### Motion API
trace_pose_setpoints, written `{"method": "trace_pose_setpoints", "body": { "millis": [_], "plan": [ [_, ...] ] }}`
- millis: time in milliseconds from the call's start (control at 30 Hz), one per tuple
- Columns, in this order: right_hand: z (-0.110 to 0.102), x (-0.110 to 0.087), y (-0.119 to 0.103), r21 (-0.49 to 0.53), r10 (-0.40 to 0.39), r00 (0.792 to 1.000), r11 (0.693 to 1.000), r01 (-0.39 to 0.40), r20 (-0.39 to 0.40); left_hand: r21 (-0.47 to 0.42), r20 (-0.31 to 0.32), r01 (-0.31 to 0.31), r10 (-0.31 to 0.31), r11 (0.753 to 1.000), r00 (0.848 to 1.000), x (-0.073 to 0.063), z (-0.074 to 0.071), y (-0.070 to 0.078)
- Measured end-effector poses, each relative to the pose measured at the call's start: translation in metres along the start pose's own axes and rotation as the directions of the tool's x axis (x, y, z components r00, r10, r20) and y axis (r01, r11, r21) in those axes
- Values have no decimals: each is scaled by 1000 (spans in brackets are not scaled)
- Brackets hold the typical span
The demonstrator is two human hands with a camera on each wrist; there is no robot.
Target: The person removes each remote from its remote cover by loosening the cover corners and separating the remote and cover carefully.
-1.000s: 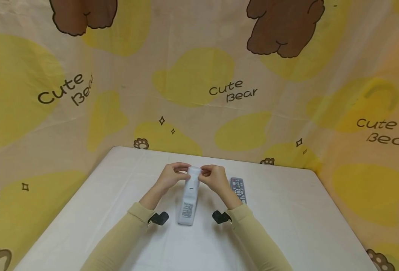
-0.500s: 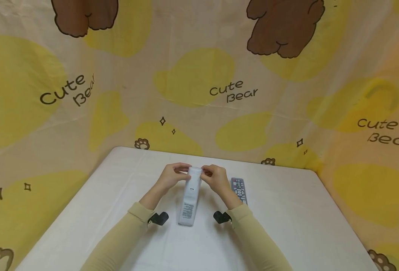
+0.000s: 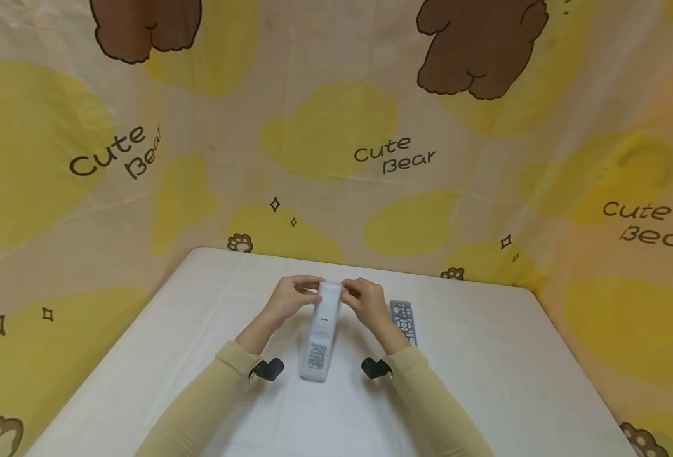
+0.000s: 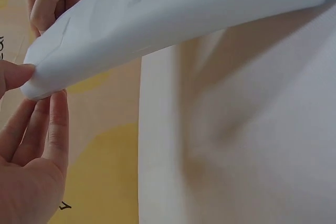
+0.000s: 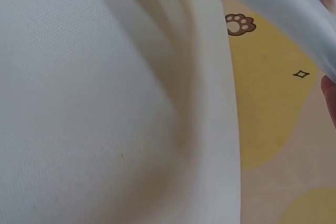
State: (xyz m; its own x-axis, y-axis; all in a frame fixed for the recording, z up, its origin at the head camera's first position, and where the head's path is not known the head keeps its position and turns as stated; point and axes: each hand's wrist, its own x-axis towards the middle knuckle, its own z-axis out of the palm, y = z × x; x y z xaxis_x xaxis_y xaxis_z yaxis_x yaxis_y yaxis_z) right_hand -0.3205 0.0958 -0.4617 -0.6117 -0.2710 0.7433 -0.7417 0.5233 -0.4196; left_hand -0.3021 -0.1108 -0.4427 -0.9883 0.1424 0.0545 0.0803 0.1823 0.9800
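Note:
A white remote control (image 3: 322,327) lies back side up, with a printed label towards its near end. Its near end rests on the table while the far end is raised. My left hand (image 3: 287,297) pinches the far end from the left, thumb (image 4: 18,74) on one side and fingertips (image 4: 56,108) on the other. On the opposite side, my right hand (image 3: 367,301) pinches the far right corner with bent fingers. Only a few fingertips (image 5: 329,95) show at the edge of the right wrist view. The remote's button side is hidden.
A dark grey remote control (image 3: 402,320) with light buttons lies right of my right hand, partly hidden by that forearm. The white table (image 3: 485,355) ends at a fabric wall (image 3: 313,190) printed with bears. A black wrist mount (image 3: 268,369) sits at each cuff.
My right fingertips have shifted slightly outward to the right edge of the white remote control. My left hand keeps its grip, and the dark remote stays in place.

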Motion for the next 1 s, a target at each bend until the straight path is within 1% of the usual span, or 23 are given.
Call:
{"method": "trace_pose_setpoints", "body": {
  "millis": [67, 167, 267, 367, 433, 500, 633, 733, 867, 933, 1000],
  "plan": [
    [0, 0, 1, 16, -10, 1000, 1000, 10, -9, -2, 15, -4, 4, 1000, 1000, -1, -1, 1],
    [-1, 2, 1, 54, 12, 1000, 998, -12, 0, -7, 37, -14, 14, 1000, 999, -7, -3, 8],
    [-3, 4, 0, 138, 68, 997, 988, -73, 38, -3, 54, -27, 27, 1000, 998, -14, -5, 17],
    [-4, 4, 1, 237, 128, 988, 961, -144, 82, 8, 69, -44, 43, 999, 997, -20, -6, 25],
    [-5, 3, 1, 295, 155, 981, 938, -182, 113, 6, 76, -45, 45, 999, 996, -19, -6, 22],
    [-7, 3, 1, 333, 161, 977, 921, -200, 142, -1, 79, -40, 40, 999, 996, -16, -7, 16],
    [-19, 7, -16, 385, 117, 976, 905, -181, 183, -13, 73, -27, 27, 1000, 997, -7, -8, 1],
    [-27, 10, -29, 390, 80, 981, 909, -144, 176, -14, 67, -30, 31, 999, 997, -5, -8, -1],
    [-28, 11, -36, 342, 67, 990, 934, -106, 126, -5, 65, -36, 36, 999, 997, -5, -9, 0],
    [-28, 11, -38, 326, 75, 991, 939, -107, 108, -3, 65, -38, 39, 999, 997, -6, -9, 0],
    [-27, 10, -39, 330, 100, 989, 935, -132, 113, -8, 70, -45, 46, 999, 996, -6, -9, 0]
  ]
}}
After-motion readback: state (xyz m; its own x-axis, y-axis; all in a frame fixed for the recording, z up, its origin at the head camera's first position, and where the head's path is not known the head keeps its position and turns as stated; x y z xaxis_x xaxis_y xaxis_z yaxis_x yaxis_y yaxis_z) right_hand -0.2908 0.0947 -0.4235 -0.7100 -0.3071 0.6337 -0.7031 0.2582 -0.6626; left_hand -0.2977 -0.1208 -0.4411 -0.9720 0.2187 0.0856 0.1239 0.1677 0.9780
